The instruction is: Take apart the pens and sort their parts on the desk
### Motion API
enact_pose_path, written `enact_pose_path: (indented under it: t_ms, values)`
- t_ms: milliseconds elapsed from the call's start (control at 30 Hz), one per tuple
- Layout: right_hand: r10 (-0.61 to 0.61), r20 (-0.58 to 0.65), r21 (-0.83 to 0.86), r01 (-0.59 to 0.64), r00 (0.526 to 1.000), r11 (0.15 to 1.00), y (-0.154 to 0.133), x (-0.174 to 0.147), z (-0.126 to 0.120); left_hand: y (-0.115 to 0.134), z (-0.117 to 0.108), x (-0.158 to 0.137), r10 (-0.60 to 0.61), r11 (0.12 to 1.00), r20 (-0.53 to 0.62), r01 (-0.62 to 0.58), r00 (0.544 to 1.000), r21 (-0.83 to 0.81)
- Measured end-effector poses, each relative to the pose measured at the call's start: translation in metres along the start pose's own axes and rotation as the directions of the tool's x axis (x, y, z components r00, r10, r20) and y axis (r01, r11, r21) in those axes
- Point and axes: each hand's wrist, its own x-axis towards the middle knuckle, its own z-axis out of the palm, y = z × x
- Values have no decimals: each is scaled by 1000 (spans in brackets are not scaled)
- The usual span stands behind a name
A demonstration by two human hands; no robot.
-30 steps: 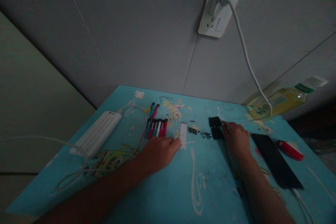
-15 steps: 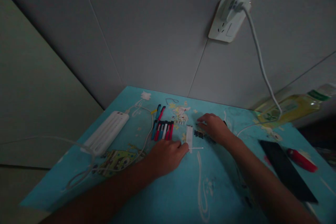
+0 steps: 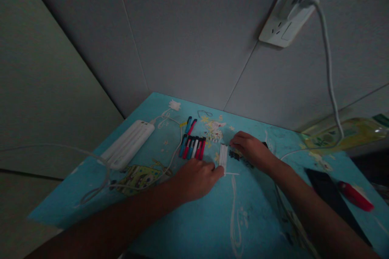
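Observation:
My left hand [image 3: 200,179] is closed, its thumb and forefinger pinching one end of a thin white stick [image 3: 232,174], which points to the right just above the tabletop or on it. Beside those fingers lies a row of similar white sticks [image 3: 223,156] with darker upper ends. My right hand [image 3: 249,149] is curled, fingertips together and pointing down by small black pieces [image 3: 234,155]; whatever it may hold is hidden. Left of the sticks, several red, blue and white pens [image 3: 193,148] with dark ends lie side by side. Beyond them are two more pens [image 3: 190,125].
A white power strip [image 3: 129,145] with its cable lies at the left of the blue patterned table [image 3: 194,226]. On the right are a black flat object [image 3: 332,200], a red object [image 3: 355,196] and a bottle of yellow liquid [image 3: 349,133]. A plugged-in charger [image 3: 299,6] is on the wall.
The camera view has shifted, moving the scene slightly right. My right hand's fingers have drawn closer together over the black pieces. My left hand keeps its pinch on the white stick.

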Motion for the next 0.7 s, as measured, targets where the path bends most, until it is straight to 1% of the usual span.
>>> enact_pose_path:
  t_ms: [67, 133, 333, 400, 500, 600, 700]
  values:
    - [-114, 40, 59, 112, 993, 992, -2, 2, -3, 0, 1, 0, -2, 1000, -3, 2, 1000, 1]
    - [-183, 74, 89, 177, 980, 980, -2, 3, -4, 0, 2, 0, -2, 1000, -4, 2, 1000, 5]
    - [-261, 102, 71, 254, 960, 965, 3, 0, -6, 1, 3, -1, 11, 1000, 12, -11, 1000, 13]
    - [-240, 86, 45, 237, 967, 971, 6, -2, -6, 1, 3, -1, 16, 1000, 22, -16, 1000, 15]
    - [-144, 42, 33, 143, 989, 989, 10, -4, -5, 1, 2, -2, 26, 1000, 35, -27, 999, 11]
    - [-69, 29, 91, 66, 997, 994, 10, -5, -2, 1, 2, -2, 34, 999, 40, -35, 999, 8]
    - [-51, 51, 137, 44, 997, 990, 5, -5, 2, 1, 3, -2, 29, 1000, 36, -29, 999, 11]
